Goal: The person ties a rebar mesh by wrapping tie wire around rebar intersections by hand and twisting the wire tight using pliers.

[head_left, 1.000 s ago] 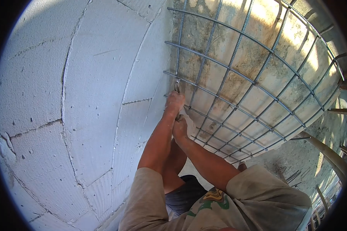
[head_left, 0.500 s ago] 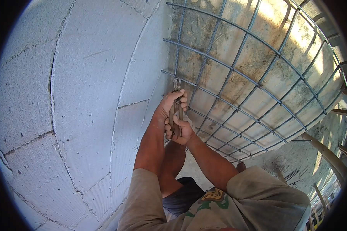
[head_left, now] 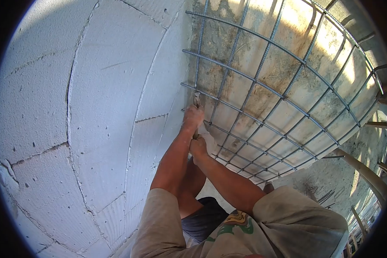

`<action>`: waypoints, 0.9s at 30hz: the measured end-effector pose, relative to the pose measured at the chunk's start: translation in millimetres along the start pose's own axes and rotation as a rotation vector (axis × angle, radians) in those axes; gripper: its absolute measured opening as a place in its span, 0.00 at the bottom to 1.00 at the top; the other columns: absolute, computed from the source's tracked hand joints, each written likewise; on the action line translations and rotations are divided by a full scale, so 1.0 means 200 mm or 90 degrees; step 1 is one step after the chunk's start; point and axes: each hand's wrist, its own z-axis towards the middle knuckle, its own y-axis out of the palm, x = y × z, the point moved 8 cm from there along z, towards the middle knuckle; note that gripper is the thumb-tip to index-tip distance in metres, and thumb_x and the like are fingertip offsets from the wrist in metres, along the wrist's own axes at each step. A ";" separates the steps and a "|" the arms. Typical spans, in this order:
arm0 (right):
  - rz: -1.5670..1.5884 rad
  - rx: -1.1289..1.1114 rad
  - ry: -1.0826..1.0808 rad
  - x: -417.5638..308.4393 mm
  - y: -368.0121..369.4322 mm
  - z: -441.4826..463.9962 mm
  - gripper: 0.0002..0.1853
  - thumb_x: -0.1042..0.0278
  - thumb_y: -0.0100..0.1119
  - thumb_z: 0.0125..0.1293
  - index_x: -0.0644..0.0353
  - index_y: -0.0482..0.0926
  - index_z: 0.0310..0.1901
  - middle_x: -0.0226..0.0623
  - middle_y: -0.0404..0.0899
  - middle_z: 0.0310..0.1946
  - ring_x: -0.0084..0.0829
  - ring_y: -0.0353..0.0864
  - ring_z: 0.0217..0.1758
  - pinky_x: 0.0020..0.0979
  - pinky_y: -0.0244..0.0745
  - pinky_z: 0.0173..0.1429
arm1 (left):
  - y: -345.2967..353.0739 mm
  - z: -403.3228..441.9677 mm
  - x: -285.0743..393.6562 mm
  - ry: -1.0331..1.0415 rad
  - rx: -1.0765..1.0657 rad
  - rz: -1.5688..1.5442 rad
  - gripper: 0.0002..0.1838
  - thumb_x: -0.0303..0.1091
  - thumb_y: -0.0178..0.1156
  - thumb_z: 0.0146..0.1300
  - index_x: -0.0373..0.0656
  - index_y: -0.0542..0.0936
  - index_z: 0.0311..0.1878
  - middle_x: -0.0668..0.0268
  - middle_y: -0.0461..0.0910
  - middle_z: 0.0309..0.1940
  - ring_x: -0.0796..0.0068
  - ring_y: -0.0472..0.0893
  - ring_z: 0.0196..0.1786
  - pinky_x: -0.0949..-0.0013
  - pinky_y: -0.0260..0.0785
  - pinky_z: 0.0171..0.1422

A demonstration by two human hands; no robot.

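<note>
A pincer-like metal tool (head_left: 197, 99) has its head at a crossing of the rebar grid (head_left: 254, 80), close to the block wall. My left hand (head_left: 194, 115) is closed round the tool just below its head. Lower down, my right hand (head_left: 198, 147) grips the handle end, its fingers partly hidden behind the wrist. The backs of both hands face the camera, so most of the handles are covered. Whether the jaws hold wire cannot be made out.
A wall of pale blocks (head_left: 103, 99) rises at the left. Behind the grid lies a stained concrete surface (head_left: 271, 101), partly sunlit. Wooden poles (head_left: 365, 174) and thin rods (head_left: 327, 197) are at the lower right.
Half a second ago the tool's handles and my fingers showed; now both hands have turned over and their backs cover the handles. The view has shifted slightly.
</note>
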 end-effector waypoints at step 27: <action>0.050 -0.211 0.027 -0.10 -0.08 -0.06 0.09 0.63 0.58 0.59 0.59 0.75 0.33 0.32 0.76 0.28 0.25 0.75 0.32 0.31 0.69 0.35 | 0.02 -0.05 0.05 -0.016 -0.023 0.134 0.28 0.53 0.52 0.62 0.33 0.75 0.49 0.46 0.76 0.46 0.50 0.78 0.49 0.58 0.72 0.51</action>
